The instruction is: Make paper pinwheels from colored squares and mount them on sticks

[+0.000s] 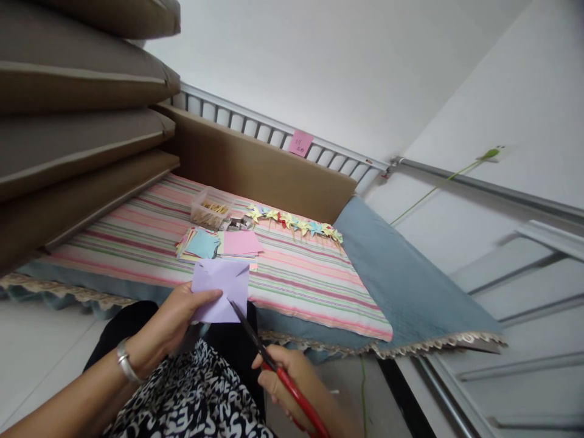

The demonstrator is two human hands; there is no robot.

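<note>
A square of light purple paper (228,280) is pinched in my left hand (182,313), the thumb lying on its face. Slits run inward from its upper corners. My right hand (289,383) grips a pair of red-handled scissors (255,342). The dark blades reach up to the paper's lower right area, their tips near its middle; whether they are cutting there I cannot tell. Just beyond the paper lie a stack of coloured paper squares with light blue (203,244) on top and a pink paper square (241,242).
On the striped cloth (314,286) stands a clear plastic box (210,208) of small sticks, with small silvery items (238,223) beside it. A row of paper pinwheels (296,224) lies to the right. Padded brown boards (82,121) are stacked at left; a pink note (300,143) hangs behind.
</note>
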